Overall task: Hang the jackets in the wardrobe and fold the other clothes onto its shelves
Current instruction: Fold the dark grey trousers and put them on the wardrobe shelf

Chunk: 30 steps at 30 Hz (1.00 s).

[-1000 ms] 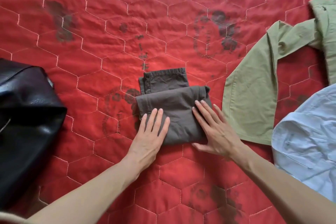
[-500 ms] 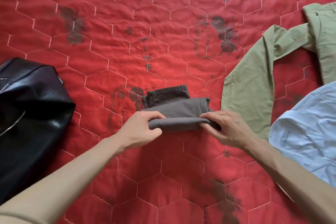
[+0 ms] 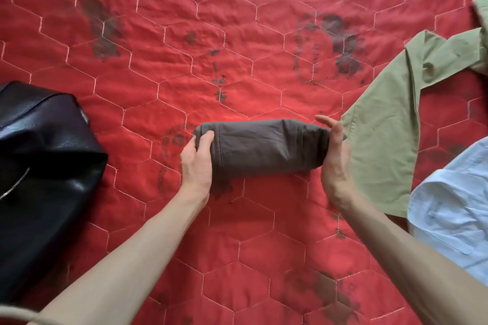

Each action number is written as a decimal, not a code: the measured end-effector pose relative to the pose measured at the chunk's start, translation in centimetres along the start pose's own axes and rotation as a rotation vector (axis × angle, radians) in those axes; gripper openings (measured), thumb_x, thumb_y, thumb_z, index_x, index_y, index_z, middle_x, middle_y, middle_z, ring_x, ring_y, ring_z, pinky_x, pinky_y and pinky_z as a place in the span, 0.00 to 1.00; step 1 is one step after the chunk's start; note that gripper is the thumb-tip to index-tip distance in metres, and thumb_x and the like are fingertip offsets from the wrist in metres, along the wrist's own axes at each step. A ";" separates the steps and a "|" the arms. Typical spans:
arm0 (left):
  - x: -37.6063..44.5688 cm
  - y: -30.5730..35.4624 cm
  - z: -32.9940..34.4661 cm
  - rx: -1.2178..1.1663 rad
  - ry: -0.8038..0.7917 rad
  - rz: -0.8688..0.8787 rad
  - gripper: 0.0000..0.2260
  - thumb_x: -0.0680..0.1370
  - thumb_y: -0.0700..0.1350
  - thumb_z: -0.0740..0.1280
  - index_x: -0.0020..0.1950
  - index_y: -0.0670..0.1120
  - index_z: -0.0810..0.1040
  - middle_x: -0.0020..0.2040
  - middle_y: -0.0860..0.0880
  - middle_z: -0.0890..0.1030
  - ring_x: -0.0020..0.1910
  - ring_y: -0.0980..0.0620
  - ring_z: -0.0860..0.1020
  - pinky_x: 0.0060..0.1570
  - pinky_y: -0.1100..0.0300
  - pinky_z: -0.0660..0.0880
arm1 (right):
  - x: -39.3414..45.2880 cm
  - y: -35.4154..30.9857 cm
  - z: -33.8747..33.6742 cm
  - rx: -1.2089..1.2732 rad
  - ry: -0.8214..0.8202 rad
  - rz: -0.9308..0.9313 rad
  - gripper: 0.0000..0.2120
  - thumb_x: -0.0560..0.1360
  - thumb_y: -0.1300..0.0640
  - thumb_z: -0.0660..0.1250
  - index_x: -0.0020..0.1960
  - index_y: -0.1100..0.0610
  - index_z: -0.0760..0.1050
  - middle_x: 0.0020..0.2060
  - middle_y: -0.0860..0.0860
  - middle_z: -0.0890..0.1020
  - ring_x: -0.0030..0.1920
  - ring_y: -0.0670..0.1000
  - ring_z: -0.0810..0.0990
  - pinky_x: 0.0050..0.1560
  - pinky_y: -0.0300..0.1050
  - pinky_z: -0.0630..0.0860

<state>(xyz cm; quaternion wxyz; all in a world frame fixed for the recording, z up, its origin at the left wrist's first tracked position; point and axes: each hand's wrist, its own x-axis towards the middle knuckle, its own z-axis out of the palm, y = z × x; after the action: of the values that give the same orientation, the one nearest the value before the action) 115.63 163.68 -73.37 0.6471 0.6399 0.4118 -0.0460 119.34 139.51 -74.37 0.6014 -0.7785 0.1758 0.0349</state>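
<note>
A folded dark grey-brown garment (image 3: 264, 148) is held a little above the red quilt, in the middle of the head view. My left hand (image 3: 196, 161) grips its left end, thumb on top and fingers hidden underneath. My right hand (image 3: 334, 163) holds its right end from the side, with the fingers tucked under the cloth. A black leather jacket (image 3: 42, 171) with a zip lies at the left. At the right lie a light green shirt (image 3: 388, 134) and a pale blue shirt (image 3: 454, 208), both unfolded.
The red quilt (image 3: 237, 42) with hexagon stitching and dark faded prints covers the whole surface. Bare quilt stretches above and below the hands. The green shirt's edge lies right beside my right hand.
Both hands went from pressing flat on the folded garment to gripping its ends and lifting it off the quilt. The camera moved closer.
</note>
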 end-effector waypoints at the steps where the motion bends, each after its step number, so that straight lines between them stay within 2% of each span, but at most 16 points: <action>1: 0.0 0.0 0.2 0.061 -0.005 0.062 0.14 0.80 0.56 0.63 0.55 0.50 0.83 0.50 0.57 0.85 0.49 0.64 0.81 0.56 0.64 0.75 | 0.4 -0.1 0.6 0.014 0.047 0.006 0.30 0.78 0.30 0.51 0.57 0.50 0.81 0.54 0.51 0.83 0.56 0.46 0.79 0.61 0.43 0.73; 3: 0.0 -0.3 0.1 0.224 -0.038 0.192 0.22 0.81 0.60 0.58 0.67 0.47 0.77 0.60 0.59 0.80 0.57 0.70 0.77 0.59 0.75 0.67 | 1.8 -0.6 2.0 0.030 0.159 0.025 0.25 0.78 0.31 0.55 0.46 0.51 0.77 0.40 0.48 0.79 0.43 0.42 0.76 0.51 0.40 0.72; 4: 0.1 -0.7 0.0 0.279 -0.052 0.232 0.27 0.81 0.62 0.58 0.72 0.44 0.72 0.67 0.56 0.77 0.64 0.68 0.74 0.63 0.76 0.65 | 2.7 -0.9 2.8 0.016 0.210 0.029 0.21 0.80 0.34 0.57 0.42 0.50 0.74 0.36 0.44 0.74 0.38 0.39 0.72 0.47 0.37 0.70; 6: 0.6 -1.8 -0.5 0.380 -0.081 0.277 0.35 0.80 0.64 0.59 0.79 0.41 0.63 0.76 0.51 0.69 0.73 0.62 0.67 0.71 0.72 0.61 | 4.8 -1.2 4.4 -0.051 0.258 0.019 0.15 0.83 0.41 0.61 0.44 0.50 0.72 0.35 0.41 0.72 0.36 0.36 0.70 0.45 0.36 0.69; 8: 1.6 -2.7 -0.8 0.495 -0.055 0.286 0.35 0.78 0.65 0.62 0.76 0.42 0.65 0.72 0.49 0.72 0.70 0.56 0.70 0.72 0.64 0.64 | 6.5 -0.8 5.6 -0.118 0.215 -0.013 0.12 0.84 0.45 0.64 0.58 0.54 0.74 0.46 0.45 0.78 0.47 0.37 0.75 0.56 0.40 0.73; 10: 2.6 -2.6 -0.6 0.581 0.048 0.249 0.31 0.76 0.68 0.62 0.65 0.43 0.71 0.62 0.45 0.78 0.63 0.45 0.74 0.67 0.49 0.70 | 7.6 0.5 6.3 -0.288 0.140 -0.082 0.21 0.82 0.48 0.65 0.70 0.58 0.70 0.60 0.54 0.75 0.61 0.49 0.75 0.67 0.45 0.70; 12: 3.4 -1.8 -0.1 0.619 0.139 0.205 0.25 0.77 0.66 0.64 0.58 0.44 0.73 0.56 0.44 0.79 0.59 0.40 0.76 0.62 0.43 0.72 | 7.7 1.8 6.5 -0.505 0.078 -0.137 0.23 0.81 0.51 0.64 0.73 0.60 0.70 0.63 0.59 0.73 0.62 0.58 0.74 0.68 0.50 0.69; 14: 3.6 -0.6 0.6 0.688 0.151 0.129 0.23 0.79 0.63 0.65 0.58 0.44 0.71 0.58 0.41 0.80 0.60 0.37 0.77 0.60 0.45 0.72 | 7.2 2.1 6.3 -0.625 0.026 -0.169 0.22 0.82 0.50 0.62 0.74 0.58 0.71 0.63 0.58 0.75 0.61 0.61 0.75 0.65 0.52 0.68; 17: 3.5 0.8 1.6 0.787 0.066 -0.017 0.27 0.79 0.66 0.65 0.62 0.45 0.66 0.62 0.38 0.80 0.62 0.34 0.77 0.60 0.45 0.71 | 6.8 0.9 6.1 -0.684 -0.015 -0.134 0.23 0.83 0.43 0.61 0.74 0.53 0.71 0.63 0.55 0.77 0.61 0.61 0.78 0.60 0.54 0.73; 19: 3.4 1.1 1.7 0.733 0.008 -0.074 0.30 0.75 0.67 0.69 0.63 0.46 0.65 0.64 0.40 0.79 0.64 0.35 0.77 0.63 0.45 0.72 | 6.5 0.0 6.1 -0.785 -0.062 -0.089 0.25 0.82 0.37 0.61 0.71 0.52 0.71 0.59 0.57 0.81 0.59 0.62 0.80 0.54 0.54 0.75; 22: 3.5 0.8 1.3 0.489 0.007 -0.129 0.34 0.69 0.64 0.78 0.65 0.48 0.69 0.63 0.48 0.80 0.63 0.43 0.78 0.66 0.47 0.74 | 6.5 -0.5 6.4 -0.805 -0.093 -0.010 0.22 0.81 0.35 0.61 0.59 0.54 0.71 0.49 0.60 0.84 0.52 0.64 0.82 0.46 0.53 0.69; 24: 3.7 0.5 1.0 0.252 -0.015 -0.216 0.35 0.66 0.59 0.83 0.66 0.49 0.73 0.60 0.51 0.82 0.60 0.49 0.82 0.65 0.48 0.77 | 6.8 -0.5 6.4 -0.656 -0.116 0.072 0.18 0.83 0.38 0.60 0.49 0.54 0.70 0.43 0.56 0.82 0.49 0.62 0.79 0.45 0.50 0.66; 26: 3.7 0.1 0.9 0.046 -0.092 -0.299 0.33 0.67 0.51 0.84 0.68 0.51 0.75 0.59 0.51 0.85 0.56 0.51 0.85 0.59 0.47 0.82 | 7.2 -0.5 6.3 -0.487 -0.145 0.160 0.18 0.84 0.42 0.60 0.41 0.53 0.68 0.37 0.48 0.77 0.45 0.57 0.76 0.45 0.49 0.65; 28: 3.6 -0.3 0.6 -0.056 -0.148 -0.314 0.29 0.70 0.43 0.82 0.69 0.50 0.76 0.58 0.49 0.86 0.54 0.50 0.86 0.53 0.49 0.84 | 7.4 -0.4 6.2 -0.414 -0.173 0.202 0.19 0.84 0.43 0.60 0.39 0.52 0.69 0.34 0.44 0.73 0.41 0.51 0.72 0.46 0.49 0.67; 30: 3.3 -0.4 0.1 -0.092 -0.174 -0.275 0.26 0.72 0.40 0.80 0.68 0.48 0.77 0.59 0.47 0.86 0.55 0.49 0.86 0.53 0.50 0.84 | 7.2 -0.8 6.0 -0.348 -0.196 0.244 0.19 0.85 0.46 0.59 0.40 0.54 0.73 0.35 0.44 0.73 0.40 0.48 0.70 0.45 0.48 0.68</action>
<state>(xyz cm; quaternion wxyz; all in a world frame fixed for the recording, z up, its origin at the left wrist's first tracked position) 117.57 165.02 -75.68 0.6965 0.5410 0.4395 -0.1705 127.23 143.71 -77.22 0.4637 -0.8363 0.2008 0.2129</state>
